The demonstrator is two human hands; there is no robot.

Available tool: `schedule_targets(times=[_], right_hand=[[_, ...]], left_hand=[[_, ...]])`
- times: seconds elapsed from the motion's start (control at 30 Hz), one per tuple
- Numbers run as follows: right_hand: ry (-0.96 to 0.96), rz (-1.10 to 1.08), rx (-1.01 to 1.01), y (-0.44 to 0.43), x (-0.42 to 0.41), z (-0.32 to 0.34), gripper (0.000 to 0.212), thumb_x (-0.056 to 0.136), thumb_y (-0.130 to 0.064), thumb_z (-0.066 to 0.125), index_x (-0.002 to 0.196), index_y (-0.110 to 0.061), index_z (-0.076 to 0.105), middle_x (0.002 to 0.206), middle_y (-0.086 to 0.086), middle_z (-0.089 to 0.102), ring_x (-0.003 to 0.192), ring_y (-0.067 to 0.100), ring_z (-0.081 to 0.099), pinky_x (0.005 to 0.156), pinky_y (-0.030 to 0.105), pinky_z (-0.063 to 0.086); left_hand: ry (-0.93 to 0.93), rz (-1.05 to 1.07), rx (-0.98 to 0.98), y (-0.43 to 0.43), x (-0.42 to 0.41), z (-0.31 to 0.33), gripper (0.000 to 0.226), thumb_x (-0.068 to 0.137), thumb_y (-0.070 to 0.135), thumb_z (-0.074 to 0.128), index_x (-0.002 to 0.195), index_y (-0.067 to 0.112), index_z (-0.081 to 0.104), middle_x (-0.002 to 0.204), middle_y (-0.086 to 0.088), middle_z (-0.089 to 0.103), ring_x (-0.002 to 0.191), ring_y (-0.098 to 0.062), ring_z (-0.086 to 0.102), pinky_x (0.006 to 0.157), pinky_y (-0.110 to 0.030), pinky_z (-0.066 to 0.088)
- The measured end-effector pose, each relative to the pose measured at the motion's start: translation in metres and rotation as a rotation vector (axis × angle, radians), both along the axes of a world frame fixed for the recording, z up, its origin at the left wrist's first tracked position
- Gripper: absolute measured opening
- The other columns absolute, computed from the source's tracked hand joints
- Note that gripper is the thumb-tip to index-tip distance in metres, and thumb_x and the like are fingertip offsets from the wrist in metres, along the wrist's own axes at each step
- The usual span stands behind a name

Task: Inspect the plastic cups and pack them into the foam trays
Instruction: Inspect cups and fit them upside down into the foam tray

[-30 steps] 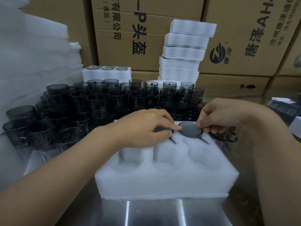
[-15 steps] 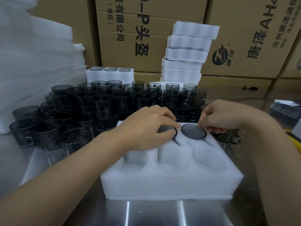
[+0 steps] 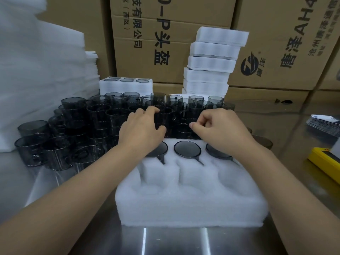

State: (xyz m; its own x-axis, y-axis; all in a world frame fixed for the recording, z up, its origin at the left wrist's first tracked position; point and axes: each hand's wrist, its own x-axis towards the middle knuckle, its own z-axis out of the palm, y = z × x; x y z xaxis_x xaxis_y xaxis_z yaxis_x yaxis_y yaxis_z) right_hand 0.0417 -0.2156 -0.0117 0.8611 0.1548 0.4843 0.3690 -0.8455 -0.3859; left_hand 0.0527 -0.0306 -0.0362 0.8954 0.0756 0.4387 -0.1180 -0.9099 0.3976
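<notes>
The steel worktop [image 3: 174, 242] shone under my arms. Nearest me on it sat a white foam tray [image 3: 191, 203]. Behind the tray and off to my left stood a close-packed crowd of smoky dark cups [image 3: 73, 137]. Toward the right edge lay a yellow object [image 3: 325, 162] and, farther back, a fanned stack of printed sheets [image 3: 323, 124].

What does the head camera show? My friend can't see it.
The left hand grips one dark cup in a crowd behind a white foam tray; the right hand reaches beside it. Three packed cups fill the tray's far row; near pockets are empty.
</notes>
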Motion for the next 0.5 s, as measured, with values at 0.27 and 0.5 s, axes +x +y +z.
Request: schedule_targets(times=[0.27, 0.5], right_hand=[[-0.008, 0.051, 0.018, 0.0024, 0.0002, -0.0034, 0.032, 0.086, -0.037, 0.063, 0.058, -0.027, 0.053, 0.045, -0.011, 0.048, 0.055, 0.006, 0.049, 0.058, 0.027, 0.039], [-0.089, 0.071, 0.17, 0.0025, 0.0, -0.0019, 0.038, 0.091, -0.042, 0.057, 0.063, -0.015, 0.061, 0.047, -0.005, 0.05, 0.049, 0.008, 0.044, 0.054, 0.026, 0.037]], left_hand=[[-0.031, 0.014, 0.002, 0.0007, 0.0, -0.0012, 0.024, 0.095, 0.042, 0.05, 0.113, 0.026, 0.045, 0.108, -0.001, 0.053, 0.091, -0.022, 0.052, 0.069, -0.035, 0.043], [-0.207, -0.049, -0.004, -0.0025, -0.0031, 0.0001, 0.023, 0.094, 0.043, 0.05, 0.109, 0.025, 0.047, 0.105, 0.002, 0.052, 0.087, -0.017, 0.051, 0.063, -0.031, 0.038]])
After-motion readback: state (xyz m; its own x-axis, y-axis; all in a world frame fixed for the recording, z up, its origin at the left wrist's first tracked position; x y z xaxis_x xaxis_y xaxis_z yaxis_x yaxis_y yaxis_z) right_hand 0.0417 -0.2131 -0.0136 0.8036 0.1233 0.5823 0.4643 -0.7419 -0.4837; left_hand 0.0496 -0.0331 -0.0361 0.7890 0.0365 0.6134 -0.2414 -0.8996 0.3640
